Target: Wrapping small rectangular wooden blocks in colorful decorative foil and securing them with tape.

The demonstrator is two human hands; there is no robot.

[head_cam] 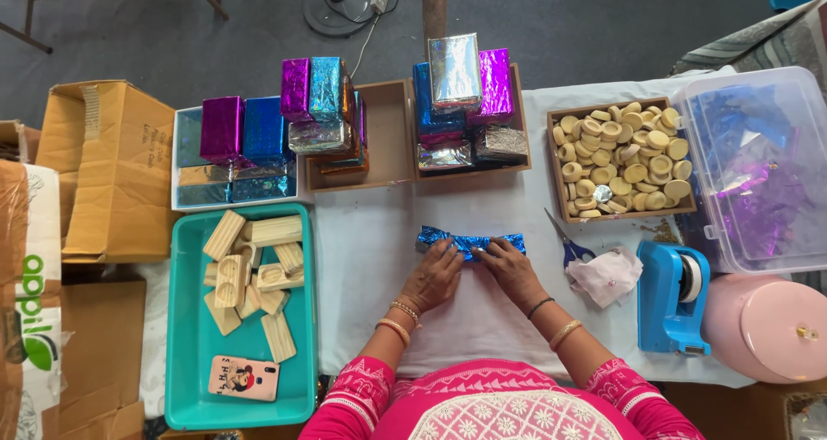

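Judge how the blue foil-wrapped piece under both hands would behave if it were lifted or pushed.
The blue foil-wrapped piece probably lifts stiffly, being long and straight between the left hand and right hand. Its shiny, crinkled foil looks slippery and easily torn. Lying flat on the white cloth, it would likely slide, not roll.

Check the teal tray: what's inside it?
The teal tray holds a loose pile of pale wooden blocks, some with carved hollows, plus a phone in a pink cartoon case near its front edge. Anything under the pile is covered.

Teal tray [185,319] of wooden blocks [251,272], blue tape dispenser [672,298], scissors [564,242]
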